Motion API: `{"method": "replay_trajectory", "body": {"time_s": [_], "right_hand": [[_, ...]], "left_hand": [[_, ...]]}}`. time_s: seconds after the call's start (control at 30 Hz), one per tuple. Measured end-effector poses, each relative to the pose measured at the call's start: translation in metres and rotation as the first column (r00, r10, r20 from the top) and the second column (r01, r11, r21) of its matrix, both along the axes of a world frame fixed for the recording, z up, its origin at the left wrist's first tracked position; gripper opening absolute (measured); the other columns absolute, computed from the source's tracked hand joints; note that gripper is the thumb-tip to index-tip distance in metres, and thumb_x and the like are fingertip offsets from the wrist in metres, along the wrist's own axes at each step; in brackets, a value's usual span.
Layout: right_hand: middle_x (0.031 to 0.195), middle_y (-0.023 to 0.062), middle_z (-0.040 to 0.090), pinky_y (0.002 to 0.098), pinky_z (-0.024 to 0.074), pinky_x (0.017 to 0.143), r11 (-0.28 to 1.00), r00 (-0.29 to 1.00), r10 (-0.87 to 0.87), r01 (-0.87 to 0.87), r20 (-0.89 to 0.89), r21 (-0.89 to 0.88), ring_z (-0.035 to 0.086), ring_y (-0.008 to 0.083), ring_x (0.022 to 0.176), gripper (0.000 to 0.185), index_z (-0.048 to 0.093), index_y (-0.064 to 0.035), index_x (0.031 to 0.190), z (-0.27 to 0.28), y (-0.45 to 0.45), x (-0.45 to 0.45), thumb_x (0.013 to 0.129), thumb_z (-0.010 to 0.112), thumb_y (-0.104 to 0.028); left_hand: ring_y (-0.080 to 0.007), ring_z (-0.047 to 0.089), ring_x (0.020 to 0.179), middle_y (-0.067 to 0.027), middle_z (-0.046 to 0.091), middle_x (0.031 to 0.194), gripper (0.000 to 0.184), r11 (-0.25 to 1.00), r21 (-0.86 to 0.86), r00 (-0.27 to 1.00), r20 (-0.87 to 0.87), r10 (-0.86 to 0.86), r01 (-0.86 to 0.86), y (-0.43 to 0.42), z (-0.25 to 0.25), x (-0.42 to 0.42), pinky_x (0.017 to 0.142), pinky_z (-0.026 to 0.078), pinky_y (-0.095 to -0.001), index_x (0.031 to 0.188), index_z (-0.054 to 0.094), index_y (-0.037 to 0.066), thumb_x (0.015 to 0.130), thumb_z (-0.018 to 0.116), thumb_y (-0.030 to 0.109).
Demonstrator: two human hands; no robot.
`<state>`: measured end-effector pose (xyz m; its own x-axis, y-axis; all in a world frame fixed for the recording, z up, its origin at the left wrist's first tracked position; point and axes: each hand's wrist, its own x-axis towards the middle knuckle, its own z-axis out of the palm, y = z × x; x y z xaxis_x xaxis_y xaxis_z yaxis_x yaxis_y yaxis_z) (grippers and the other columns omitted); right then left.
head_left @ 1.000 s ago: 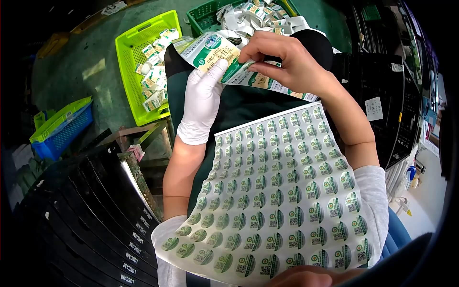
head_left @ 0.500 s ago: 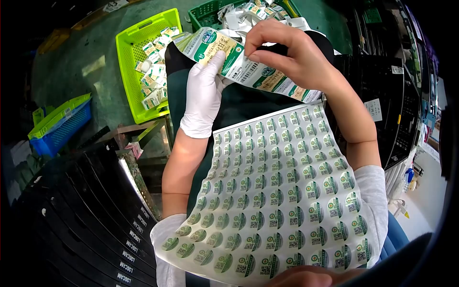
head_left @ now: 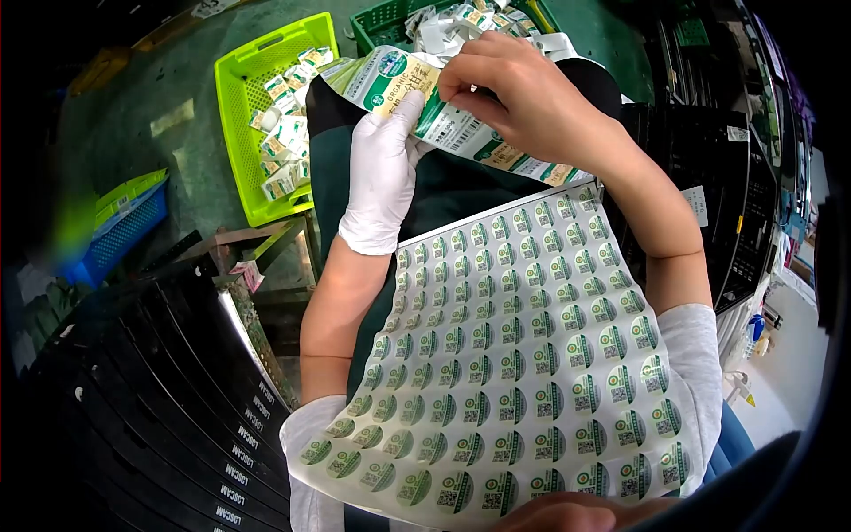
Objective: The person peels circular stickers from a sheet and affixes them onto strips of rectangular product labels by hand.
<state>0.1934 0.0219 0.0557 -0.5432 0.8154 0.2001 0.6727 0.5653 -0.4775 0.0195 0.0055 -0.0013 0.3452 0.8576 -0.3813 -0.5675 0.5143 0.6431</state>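
Note:
My left hand [head_left: 381,177], in a white glove, grips a fanned strip of printed packaging labels [head_left: 461,133] marked ORGANIC, with its thumb on top. My right hand [head_left: 523,97] is bare and bent over the same labels. Its fingers are curled together at the printed face beside the left thumb; anything between their tips is hidden. A large sheet of round green-and-white stickers [head_left: 510,355] with QR codes drapes over my lap, below the labels and between my forearms.
A lime-green basket [head_left: 232,142] of small printed packs stands at the upper left. Behind the hands is a dark green crate [head_left: 377,35] with more packs and white scraps. Blue and green bins [head_left: 124,230] sit farther left. Black crates [head_left: 160,381] flank me at the lower left.
My right hand has moved slightly left and down against the labels, its fingers now closer to the left thumb. My left hand keeps its grip and shifts barely.

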Motion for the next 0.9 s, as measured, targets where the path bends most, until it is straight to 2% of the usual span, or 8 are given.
{"method": "replay_trajectory", "body": {"time_s": [0.17,0.33,0.53,0.7,0.77,0.83,0.87,0.9], "right_hand": [[0.079,0.0077,0.058,0.0394,0.0491,0.071,0.967,0.953,-0.231,0.247,-0.197,0.063,0.062,0.0253,0.088,0.028,0.059,-0.0061,0.104,-0.008,0.007,0.0,0.079,0.07,-0.015],[0.089,0.0023,0.057,0.0253,0.0449,0.071,0.702,0.908,-0.305,0.01,-0.288,-0.713,0.051,0.011,0.079,0.033,0.059,-0.0025,0.108,-0.013,0.006,0.024,0.097,0.052,-0.033],[0.093,0.0094,0.068,0.0286,0.0489,0.075,0.344,0.995,-0.052,-0.058,-0.081,-0.937,0.06,0.0124,0.084,0.042,0.058,0.0038,0.115,0.0,-0.043,0.063,0.086,0.067,-0.026],[0.096,0.0117,0.069,0.0311,0.05,0.074,0.305,0.91,0.116,-0.414,-0.398,-0.858,0.063,0.0158,0.085,0.033,0.062,0.0002,0.11,-0.001,-0.095,0.116,0.085,0.066,-0.021],[0.1,0.0122,0.069,0.0309,0.0498,0.076,0.356,0.96,0.054,-0.276,-0.276,-0.893,0.063,0.016,0.088,0.034,0.062,0.0008,0.111,-0.002,-0.093,0.111,0.084,0.067,-0.02],[0.103,0.0122,0.068,0.0301,0.0496,0.079,0.398,0.986,0.014,-0.159,-0.168,-0.903,0.063,0.0155,0.092,0.036,0.06,0.0031,0.112,-0.005,-0.088,0.113,0.084,0.067,-0.018],[0.101,0.0111,0.069,0.0301,0.0502,0.079,0.365,0.953,-0.093,-0.235,-0.287,-0.901,0.063,0.016,0.091,0.037,0.06,0.0034,0.112,0.002,-0.089,0.109,0.081,0.069,-0.015],[0.099,0.0107,0.069,0.0301,0.0504,0.079,0.338,0.957,-0.065,-0.245,-0.282,-0.909,0.064,0.0163,0.09,0.039,0.06,0.0028,0.112,0.012,-0.087,0.108,0.08,0.072,-0.015]], "left_hand": [[-0.0162,0.061,0.099,-0.0088,0.061,0.112,0.028,0.996,0.088,0.999,0.028,0.031,-0.034,-0.003,-0.006,-0.001,0.088,0.05,-0.0316,0.12,0.055,-0.002,0.097,0.051,0.013],[-0.0185,0.061,0.101,-0.0102,0.061,0.114,0.03,0.981,0.162,0.994,0.033,0.1,-0.104,0.001,-0.009,-0.014,0.09,0.049,-0.0315,0.12,0.055,-0.001,0.096,0.053,0.016],[-0.0246,0.059,0.108,-0.0137,0.061,0.118,0.03,0.965,-0.018,0.942,0.216,0.259,-0.261,0.065,-0.048,-0.159,0.094,0.047,-0.0392,0.12,0.055,-0.001,0.097,0.05,0.018],[-0.0308,0.056,0.112,-0.0171,0.059,0.122,0.035,0.911,-0.122,0.919,-0.046,0.392,-0.395,0.098,-0.079,-0.245,0.1,0.041,-0.0456,0.121,0.054,-0.002,0.097,0.048,0.022],[-0.0328,0.053,0.116,-0.0191,0.055,0.127,0.037,0.838,-0.101,0.832,-0.234,0.503,-0.536,0.107,-0.074,-0.243,0.102,0.04,-0.0464,0.123,0.052,-0.003,0.098,0.039,0.022],[-0.0336,0.052,0.117,-0.0197,0.051,0.133,0.04,0.89,0.392,0.744,-0.518,0.423,-0.233,0.122,-0.114,-0.278,0.103,0.039,-0.0468,0.125,0.05,-0.003,0.099,0.032,0.023],[-0.0335,0.052,0.117,-0.0197,0.05,0.133,0.041,0.868,0.054,0.823,-0.295,0.486,-0.493,0.127,-0.092,-0.271,0.103,0.038,-0.0466,0.125,0.05,-0.002,0.099,0.031,0.024],[-0.0324,0.053,0.114,-0.0191,0.053,0.129,0.039,0.907,0.278,0.814,-0.413,0.409,-0.315,0.145,-0.117,-0.314,0.101,0.04,-0.0442,0.123,0.052,-0.001,0.097,0.035,0.023]]}}
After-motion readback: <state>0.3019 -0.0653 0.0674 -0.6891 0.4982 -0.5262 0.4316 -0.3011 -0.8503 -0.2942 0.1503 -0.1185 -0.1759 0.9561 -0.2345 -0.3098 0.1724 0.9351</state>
